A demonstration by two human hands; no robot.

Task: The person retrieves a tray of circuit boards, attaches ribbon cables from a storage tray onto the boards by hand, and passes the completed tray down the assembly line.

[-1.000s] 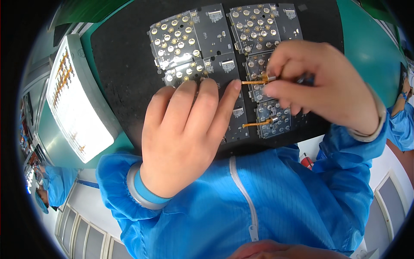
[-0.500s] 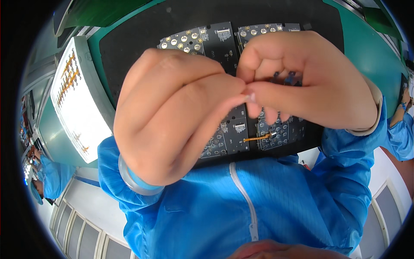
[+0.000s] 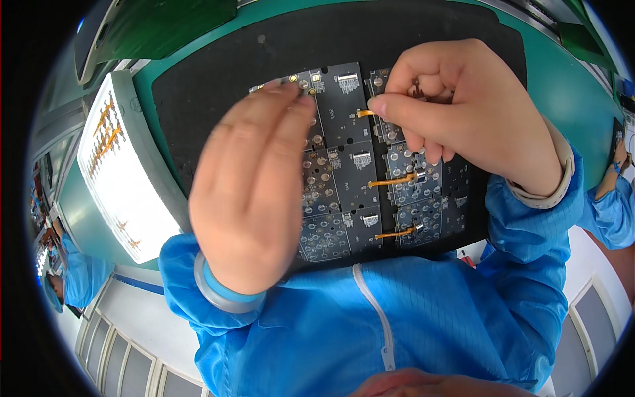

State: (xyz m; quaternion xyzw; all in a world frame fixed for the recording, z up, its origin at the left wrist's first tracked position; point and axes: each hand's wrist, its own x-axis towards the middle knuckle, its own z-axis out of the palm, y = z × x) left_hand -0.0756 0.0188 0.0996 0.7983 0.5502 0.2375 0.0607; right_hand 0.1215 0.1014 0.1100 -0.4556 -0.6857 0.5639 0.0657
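My right hand [image 3: 466, 109] pinches an orange flex cable [image 3: 364, 113] between thumb and index finger, above the top board of the right column. Small dark pieces [image 3: 417, 88] show within its curled fingers. My left hand [image 3: 248, 185] hovers over the left column of black circuit boards [image 3: 344, 109], fingers stretched and slightly blurred, with nothing visible in it; it covers part of those boards. Two more orange flex cables, a middle one [image 3: 390, 181] and a lower one [image 3: 395, 233], lie on the right column, each with a small round metallic part at its right end.
Under the boards lies a black mat [image 3: 218, 79] on a green table [image 3: 555, 99]. To the left stands a bright white tray [image 3: 135, 185] bearing several orange flex cables. Other people in blue sleeves [image 3: 612, 205] work at both sides.
My hands, together at the fingertips before, have parted. The left has moved left and its fingers have straightened. The right keeps a pinch, now with an orange flex cable showing over the upper right board.
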